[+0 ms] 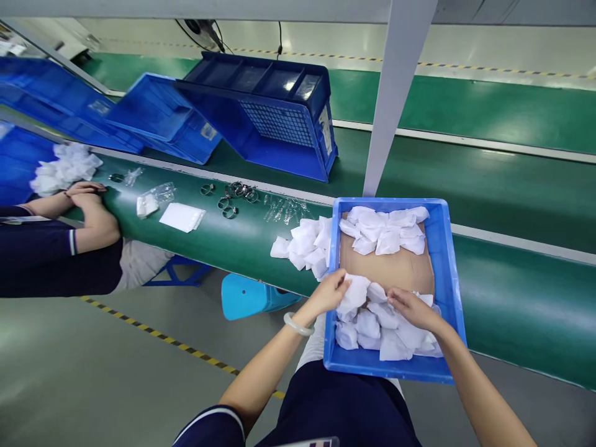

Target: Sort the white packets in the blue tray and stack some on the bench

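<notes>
The green desk (pixel 512 292) runs across the frame from the left edge down to the right, with a grey post (pixel 395 93) rising from its far edge at upper centre. Behind it, in the upper left, three blue crates (pixel 261 118) lean tilted against one another. At the left edge a co-worker's arms (pixel 88 211) rest on the desk beside a heap of white pouches (pixel 65 167).

My blue tray (pixel 454 273) sits at lower centre, half on the desk's near edge and half over my lap. Its brown bottom (pixel 386 270) shows bare in the middle; white pouches lie in a row (pixel 386 226) along the far wall and in a pile (pixel 386 326) along the near wall. Just left of the tray, more pouches (pixel 305 245) lie loose on the desk, touching its wall.

My left hand (pixel 328 292) reaches over the tray's left wall with fingers closed on a pouch (pixel 356 292) at the top of the near pile, pinching its edge. My right hand (pixel 412 307) lies on the same pile, fingers bent down onto the pouches; I cannot tell whether it grips one or only presses.

Further left on the desk are a flat white packet (pixel 181 217), clear plastic bags (pixel 158 194) and a cluster of small metal rings (pixel 235 195). A pale bangle (pixel 298 324) circles my left wrist.
</notes>
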The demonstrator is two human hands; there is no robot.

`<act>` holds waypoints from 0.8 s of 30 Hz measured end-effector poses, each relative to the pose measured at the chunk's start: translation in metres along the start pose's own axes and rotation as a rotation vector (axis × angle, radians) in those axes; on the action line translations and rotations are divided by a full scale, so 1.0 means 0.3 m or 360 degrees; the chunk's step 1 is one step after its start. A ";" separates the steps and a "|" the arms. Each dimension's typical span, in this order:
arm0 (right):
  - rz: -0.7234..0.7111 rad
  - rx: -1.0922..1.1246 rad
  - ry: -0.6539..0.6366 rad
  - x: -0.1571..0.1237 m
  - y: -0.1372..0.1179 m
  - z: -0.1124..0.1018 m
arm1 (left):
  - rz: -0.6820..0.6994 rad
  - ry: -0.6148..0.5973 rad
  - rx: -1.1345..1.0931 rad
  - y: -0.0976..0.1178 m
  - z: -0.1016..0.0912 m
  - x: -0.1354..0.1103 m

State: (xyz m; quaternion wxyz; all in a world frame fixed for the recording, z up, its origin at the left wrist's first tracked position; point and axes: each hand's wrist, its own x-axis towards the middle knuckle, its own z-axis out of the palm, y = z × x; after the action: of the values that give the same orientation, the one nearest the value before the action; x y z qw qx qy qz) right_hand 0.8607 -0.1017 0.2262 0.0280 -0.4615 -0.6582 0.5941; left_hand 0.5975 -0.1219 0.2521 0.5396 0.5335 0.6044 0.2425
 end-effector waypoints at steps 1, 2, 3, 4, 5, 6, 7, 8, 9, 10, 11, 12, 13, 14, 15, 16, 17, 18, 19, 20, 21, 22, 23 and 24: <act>-0.0022 0.0087 0.0046 -0.001 -0.003 -0.022 | -0.0012 0.0051 -0.0147 0.011 -0.012 0.028; -0.0037 0.0173 0.0105 0.001 -0.007 -0.044 | -0.0015 0.0101 -0.0282 0.025 -0.020 0.058; -0.0046 0.0255 0.0170 0.006 -0.010 -0.066 | -0.0009 0.0154 -0.0411 0.040 -0.025 0.089; -0.0051 0.0334 0.0249 0.012 -0.013 -0.086 | 0.0009 0.0206 -0.0531 0.055 -0.027 0.119; -0.0058 0.0408 0.0350 0.019 -0.015 -0.104 | 0.0044 0.0254 -0.0635 0.068 -0.027 0.146; -0.0074 0.0486 0.0473 0.025 -0.016 -0.118 | 0.0089 0.0304 -0.0764 0.077 -0.026 0.169; -0.0089 0.0551 0.0600 0.032 -0.016 -0.126 | 0.0142 0.0350 -0.0870 0.080 -0.023 0.185; -0.0084 0.0545 0.0708 0.037 -0.015 -0.127 | 0.0189 0.0384 -0.0899 0.076 -0.017 0.193; -0.0055 0.0469 0.0781 0.043 -0.014 -0.120 | 0.0219 0.0385 -0.0800 0.065 -0.008 0.191; -0.0006 0.0340 0.0808 0.048 -0.013 -0.105 | 0.0223 0.0317 -0.0521 0.047 0.005 0.180; 0.0056 0.0177 0.0783 0.055 -0.012 -0.082 | 0.0197 0.0188 -0.0134 0.025 0.023 0.160; 0.0120 0.0010 0.0726 0.064 -0.013 -0.053 | 0.0150 0.0016 0.0278 0.000 0.046 0.133; 0.0172 -0.0135 0.0656 0.075 -0.016 -0.020 | 0.0094 -0.0166 0.0643 -0.024 0.074 0.102; 0.0206 -0.0234 0.0592 0.089 -0.022 0.017 | 0.0044 -0.0327 0.0913 -0.046 0.105 0.068; 0.0230 -0.0300 0.0536 0.103 -0.028 0.053 | 0.0002 -0.0436 0.1076 -0.064 0.137 0.036; 0.0258 -0.0375 0.0487 0.118 -0.037 0.088 | -0.0033 -0.0484 0.1150 -0.077 0.167 0.007; 0.0294 -0.0442 0.0448 0.132 -0.044 0.120 | -0.0058 -0.0493 0.1178 -0.085 0.193 -0.017; 0.0334 -0.0493 0.0416 0.143 -0.050 0.145 | -0.0076 -0.0504 0.1219 -0.088 0.212 -0.035; 0.0374 -0.0527 0.0385 0.149 -0.053 0.164 | -0.0083 -0.0517 0.1249 -0.086 0.223 -0.048; 0.0411 -0.0542 0.0352 0.149 -0.052 0.174 | -0.0079 -0.0535 0.1262 -0.080 0.225 -0.057; 0.0437 -0.0536 0.0311 0.144 -0.046 0.177 | -0.0068 -0.0555 0.1260 -0.072 0.217 -0.062; 0.0446 -0.0512 0.0269 0.134 -0.036 0.174 | -0.0052 -0.0572 0.1247 -0.062 0.203 -0.063; 0.0434 -0.0471 0.0232 0.120 -0.023 0.164 | -0.0034 -0.0577 0.1225 -0.051 0.182 -0.061; 0.0405 -0.0418 0.0212 0.105 -0.010 0.149 | -0.0018 -0.0569 0.1196 -0.038 0.156 -0.056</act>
State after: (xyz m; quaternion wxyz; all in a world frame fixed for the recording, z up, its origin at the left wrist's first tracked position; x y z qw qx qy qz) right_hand 0.8147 -0.1150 0.1994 -0.0642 -0.5789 -0.6632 0.4700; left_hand 0.6333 -0.1539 0.2346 0.4050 0.7238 0.5506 -0.0945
